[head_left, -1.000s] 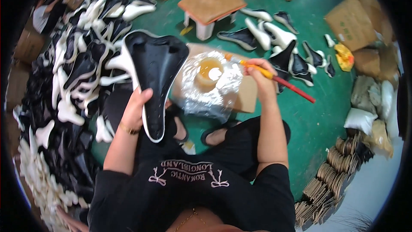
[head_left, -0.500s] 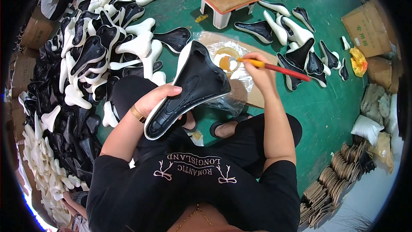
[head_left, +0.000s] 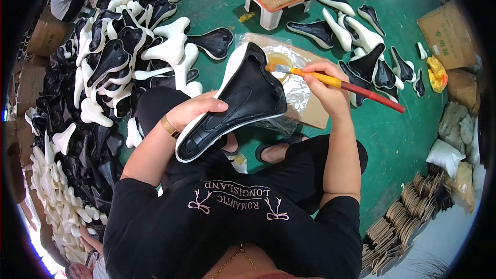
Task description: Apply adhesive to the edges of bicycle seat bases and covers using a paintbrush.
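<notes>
Left hand (head_left: pixel 194 111) clasps the black moulded bicycle saddle shell with white padded rim (head_left: pixel 235 103) at its narrow half, thumb laid over the black underside, fingers wrapped behind. The saddle's long axis runs from the nose, down-left of this grip, to the broad tail up-right of it.

Right hand (head_left: pixel 323 85) is closed pen-style on the orange-and-red-handled brush (head_left: pixel 338 83). The bristle tip lies to the left of that grip, touching or just off the tail's rim; the handle trails right of it. The right hand is the nearer to the tail.

Hidden: left fingertips, and whether the bristles make contact. The foil-wrapped pot of amber glue (head_left: pixel 281 64) sits just beyond the tail, partly covered.
</notes>
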### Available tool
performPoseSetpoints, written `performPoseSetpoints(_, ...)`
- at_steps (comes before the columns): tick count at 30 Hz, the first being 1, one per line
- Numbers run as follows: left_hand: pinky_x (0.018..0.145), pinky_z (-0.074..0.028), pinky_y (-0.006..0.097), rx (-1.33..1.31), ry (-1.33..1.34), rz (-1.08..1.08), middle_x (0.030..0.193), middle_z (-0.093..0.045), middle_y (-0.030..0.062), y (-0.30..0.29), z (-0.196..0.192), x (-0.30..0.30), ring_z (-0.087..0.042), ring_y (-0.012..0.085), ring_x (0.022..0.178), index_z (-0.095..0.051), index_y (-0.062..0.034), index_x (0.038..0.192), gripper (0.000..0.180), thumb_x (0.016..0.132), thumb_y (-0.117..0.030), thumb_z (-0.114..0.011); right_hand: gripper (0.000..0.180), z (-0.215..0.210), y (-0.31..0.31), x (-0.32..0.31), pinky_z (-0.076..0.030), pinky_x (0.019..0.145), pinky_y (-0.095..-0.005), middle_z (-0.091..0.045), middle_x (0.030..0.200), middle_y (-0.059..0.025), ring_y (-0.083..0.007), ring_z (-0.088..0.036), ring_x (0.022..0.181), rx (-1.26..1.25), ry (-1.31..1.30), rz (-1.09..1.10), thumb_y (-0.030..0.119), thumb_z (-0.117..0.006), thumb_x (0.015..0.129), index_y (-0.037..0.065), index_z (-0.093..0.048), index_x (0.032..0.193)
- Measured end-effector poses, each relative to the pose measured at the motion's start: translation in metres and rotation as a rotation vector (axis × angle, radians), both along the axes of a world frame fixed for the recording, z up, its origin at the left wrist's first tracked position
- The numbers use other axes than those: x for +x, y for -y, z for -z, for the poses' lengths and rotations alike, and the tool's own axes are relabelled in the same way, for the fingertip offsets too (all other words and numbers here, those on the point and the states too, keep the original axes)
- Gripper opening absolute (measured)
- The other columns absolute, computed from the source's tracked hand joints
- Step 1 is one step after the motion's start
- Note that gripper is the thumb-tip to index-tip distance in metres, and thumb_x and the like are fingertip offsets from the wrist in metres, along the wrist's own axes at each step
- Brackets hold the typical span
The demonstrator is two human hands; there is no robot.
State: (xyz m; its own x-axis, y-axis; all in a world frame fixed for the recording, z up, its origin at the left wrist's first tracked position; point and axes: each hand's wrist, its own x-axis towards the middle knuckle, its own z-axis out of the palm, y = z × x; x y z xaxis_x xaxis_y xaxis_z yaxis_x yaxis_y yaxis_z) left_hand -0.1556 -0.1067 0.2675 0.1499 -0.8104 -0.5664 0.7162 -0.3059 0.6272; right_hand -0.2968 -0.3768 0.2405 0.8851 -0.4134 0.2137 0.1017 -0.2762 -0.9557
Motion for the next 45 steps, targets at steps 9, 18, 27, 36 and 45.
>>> performPoseSetpoints(9, 0.093, -0.042, 0.025, -0.141, 0.369, 0.044, 0.123, -0.053, 0.0091, -0.006, 0.008, 0.010, -0.052, 0.0126, 0.106, -0.036, 0.0050, 0.136, 0.069, 0.078, -0.019, -0.065, 0.008, 0.001, 0.005, -0.004, -0.044, 0.064, -0.0211, -0.062, 0.081, -0.0031, -0.0077, -0.056, 0.071, -0.132, -0.077, 0.004, 0.003, -0.064, 0.075, 0.000, -0.064, 0.083)
performPoseSetpoints(18, 0.099, -0.037, 0.029, -0.033, 0.779, 0.085, 0.124, -0.052, 0.0095, -0.006, 0.014, 0.007, -0.048, 0.0162, 0.113, -0.035, 0.0001, 0.139, 0.076, 0.072, -0.015, -0.070, 0.010, 0.008, 0.007, -0.001, -0.044, 0.063, -0.0212, -0.062, 0.079, -0.0015, -0.0069, -0.055, 0.071, -0.045, -0.107, 0.086, 0.006, -0.064, 0.077, 0.001, -0.064, 0.086)
performPoseSetpoints(27, 0.099, -0.038, 0.030, 0.008, 0.965, 0.038, 0.124, -0.052, 0.0117, -0.001, 0.019, 0.008, -0.049, 0.0195, 0.114, -0.035, -0.0015, 0.139, 0.081, 0.067, -0.016, -0.070, 0.012, 0.044, 0.006, 0.017, -0.048, 0.063, -0.0252, -0.063, 0.076, -0.0041, -0.0117, -0.059, 0.069, -0.281, -0.097, 0.139, 0.008, -0.064, 0.076, 0.001, -0.064, 0.086)
performPoseSetpoints(36, 0.101, -0.037, 0.031, 0.006, 1.063, 0.112, 0.128, -0.051, 0.0125, 0.003, 0.015, 0.013, -0.048, 0.0191, 0.117, -0.035, -0.0027, 0.140, 0.084, 0.064, -0.014, -0.068, 0.008, 0.008, 0.006, 0.008, -0.046, 0.064, -0.0210, -0.061, 0.082, -0.0020, -0.0077, -0.057, 0.073, 0.190, -0.061, 0.110, 0.004, -0.065, 0.078, 0.001, -0.064, 0.085)
performPoseSetpoints(45, 0.101, -0.037, 0.031, 0.004, 1.126, 0.054, 0.131, -0.050, 0.0106, 0.014, 0.016, 0.008, -0.048, 0.0185, 0.119, -0.035, -0.0034, 0.141, 0.086, 0.062, -0.011, -0.068, 0.010, -0.004, -0.004, 0.000, -0.049, 0.067, -0.0237, -0.066, 0.081, -0.0054, -0.0119, -0.062, 0.076, 0.029, -0.087, -0.047, 0.007, -0.066, 0.073, 0.001, -0.065, 0.081)
